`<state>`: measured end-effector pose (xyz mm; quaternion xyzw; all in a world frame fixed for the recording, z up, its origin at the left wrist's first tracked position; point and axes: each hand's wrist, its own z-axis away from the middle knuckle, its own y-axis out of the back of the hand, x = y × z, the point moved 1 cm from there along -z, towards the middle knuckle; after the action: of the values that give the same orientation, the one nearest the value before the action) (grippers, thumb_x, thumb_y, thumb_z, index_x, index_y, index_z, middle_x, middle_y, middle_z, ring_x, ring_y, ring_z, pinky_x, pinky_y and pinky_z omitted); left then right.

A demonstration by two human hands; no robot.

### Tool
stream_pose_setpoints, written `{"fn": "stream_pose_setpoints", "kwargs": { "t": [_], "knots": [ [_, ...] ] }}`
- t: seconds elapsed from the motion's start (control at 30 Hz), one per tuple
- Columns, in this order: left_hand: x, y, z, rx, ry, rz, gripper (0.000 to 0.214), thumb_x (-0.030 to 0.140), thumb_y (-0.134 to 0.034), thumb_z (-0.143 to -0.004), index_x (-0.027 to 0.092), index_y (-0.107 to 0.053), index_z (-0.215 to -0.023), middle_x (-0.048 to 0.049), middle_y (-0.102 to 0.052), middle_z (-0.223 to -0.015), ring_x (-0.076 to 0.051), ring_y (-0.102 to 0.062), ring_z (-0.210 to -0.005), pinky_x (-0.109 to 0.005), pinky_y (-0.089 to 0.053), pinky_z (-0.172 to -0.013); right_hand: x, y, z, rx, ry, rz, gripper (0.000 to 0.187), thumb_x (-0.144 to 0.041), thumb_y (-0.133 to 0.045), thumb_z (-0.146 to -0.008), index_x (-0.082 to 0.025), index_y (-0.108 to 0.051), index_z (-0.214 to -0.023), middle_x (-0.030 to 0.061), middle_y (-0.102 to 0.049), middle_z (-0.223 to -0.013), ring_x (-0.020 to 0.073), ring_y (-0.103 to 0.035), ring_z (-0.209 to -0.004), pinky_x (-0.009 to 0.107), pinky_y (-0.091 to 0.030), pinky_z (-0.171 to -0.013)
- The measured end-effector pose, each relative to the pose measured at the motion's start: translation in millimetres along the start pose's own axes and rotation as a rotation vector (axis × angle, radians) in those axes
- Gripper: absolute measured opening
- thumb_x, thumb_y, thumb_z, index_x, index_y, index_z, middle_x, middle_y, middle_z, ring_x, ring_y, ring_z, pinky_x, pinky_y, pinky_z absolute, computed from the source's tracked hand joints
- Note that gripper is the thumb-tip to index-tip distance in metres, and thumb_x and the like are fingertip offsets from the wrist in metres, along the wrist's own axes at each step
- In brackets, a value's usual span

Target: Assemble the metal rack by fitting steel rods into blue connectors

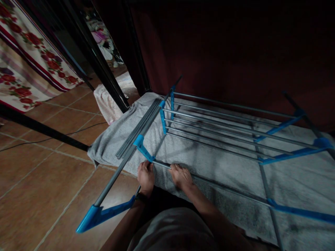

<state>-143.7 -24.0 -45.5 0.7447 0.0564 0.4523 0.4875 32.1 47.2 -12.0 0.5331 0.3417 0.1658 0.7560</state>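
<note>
A grey and blue clothes drying rack stands in front of me with a grey towel draped over its rails. My left hand is closed on the towel's near edge, right by a blue joint of the rack. My right hand grips the same edge of the towel a short way to the right, fingers curled over the near rail. Both hands sit at the near left corner of the rack.
Brown floor tiles lie to the left, crossed by a thin black cable. A striped cloth lies past a black pole. A floral fabric hangs at far left. A dark red wall stands behind the rack.
</note>
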Motion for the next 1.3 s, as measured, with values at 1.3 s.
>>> {"fn": "stream_pose_setpoints", "kwargs": {
  "t": [1.3],
  "knots": [
    [8, -2.8, -27, -0.04, 0.056, -0.102, 0.037, 0.054, -0.047, -0.084, 0.021, -0.063, -0.076, -0.0109, -0.062, -0.071, -0.034, -0.062, -0.082, -0.046, -0.048, -0.073, 236, -22, 255, 1.09, -1.056, -0.486, 0.053, -0.043, -0.044, -0.077, -0.019, -0.053, -0.123, 0.0117, -0.064, -0.116, 0.0264, -0.06, -0.11, 0.044, -0.045, -0.1]
  ]
}}
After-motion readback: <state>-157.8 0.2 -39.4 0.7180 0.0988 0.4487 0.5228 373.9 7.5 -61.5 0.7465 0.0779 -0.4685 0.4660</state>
